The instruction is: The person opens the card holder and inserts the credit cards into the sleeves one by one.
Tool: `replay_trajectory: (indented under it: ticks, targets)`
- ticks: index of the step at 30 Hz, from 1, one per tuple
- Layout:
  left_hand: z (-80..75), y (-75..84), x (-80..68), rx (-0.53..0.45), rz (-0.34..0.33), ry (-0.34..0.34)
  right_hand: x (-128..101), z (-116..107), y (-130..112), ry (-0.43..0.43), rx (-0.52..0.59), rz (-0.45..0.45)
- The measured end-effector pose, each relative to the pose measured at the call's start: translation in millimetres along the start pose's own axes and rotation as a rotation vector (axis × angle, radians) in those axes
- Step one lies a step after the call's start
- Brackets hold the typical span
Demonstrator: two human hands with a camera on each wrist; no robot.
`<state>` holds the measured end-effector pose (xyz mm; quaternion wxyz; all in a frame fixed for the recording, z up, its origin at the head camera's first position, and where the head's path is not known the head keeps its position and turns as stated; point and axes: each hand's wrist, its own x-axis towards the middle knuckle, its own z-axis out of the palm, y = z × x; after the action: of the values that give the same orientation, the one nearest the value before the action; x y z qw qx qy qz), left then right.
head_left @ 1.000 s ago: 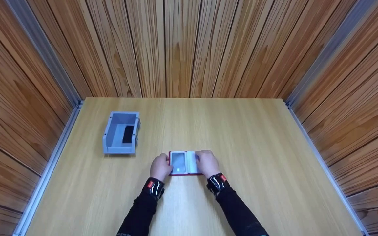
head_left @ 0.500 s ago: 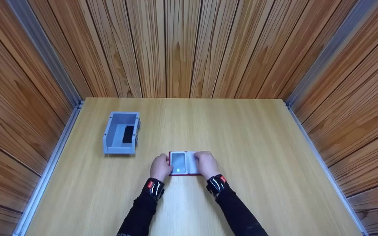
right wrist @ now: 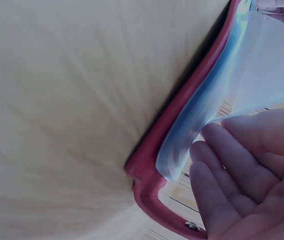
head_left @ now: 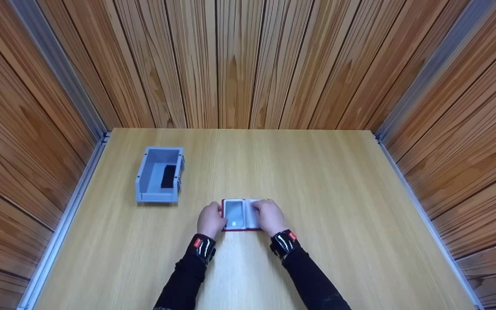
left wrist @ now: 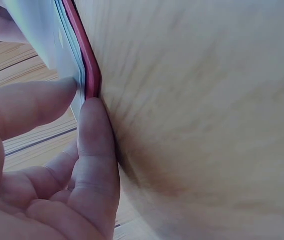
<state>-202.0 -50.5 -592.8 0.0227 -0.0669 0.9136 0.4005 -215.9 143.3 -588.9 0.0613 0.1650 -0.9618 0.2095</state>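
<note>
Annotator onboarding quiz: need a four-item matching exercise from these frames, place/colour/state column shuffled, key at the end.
1. Bin
2. Dark strip
3. Red-covered folder
4. Left wristband

A. Open, between left hand and right hand
B. Black with a red label
C. Grey-blue
D. Lying inside an open-topped container

Pairs: 1-C, 2-D, 3-A, 4-B

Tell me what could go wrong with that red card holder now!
The clear sleeve might slip away, because the right hand seems to pinch just its edge. The sleeve looks thin, so a hard tug could crease it. And the left hand holds the red card holder only near one edge, so a pull might slide it along the table.
</note>
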Motion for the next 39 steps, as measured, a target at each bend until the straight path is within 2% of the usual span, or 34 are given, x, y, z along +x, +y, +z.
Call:
replay_trajectory:
  ticks: [5, 12, 15, 22, 31, 39]
  targets:
    - [-0.5, -0.9, -0.7, 0.005, 0.022, 0.007, 0, 0, -4, 0.005, 0.015, -0.037]
    - [-0.4, -2.4, -1.1, 0.001, 0.051, 0.02, 0, 0, -7, -0.003, 0.033, -0.039]
    - [-0.8, -2.8, -1.0, 0.011, 0.07, 0.027, 0, 1, -8, 0.012, 0.023, -0.072]
    - [-1.3, -2.4, -1.8, 0.001, 0.061, 0.027, 1, 5, -9, 0.021, 0.021, -0.132]
    - [-1.4, -1.4, -2.7, 0.0, 0.038, 0.023, 3, 8, -12, -0.007, 0.041, -0.093]
    - [-0.6, -2.9, -2.7, -0.006, 0.067, 0.037, 4, 9, -14, -0.017, 0.074, -0.077]
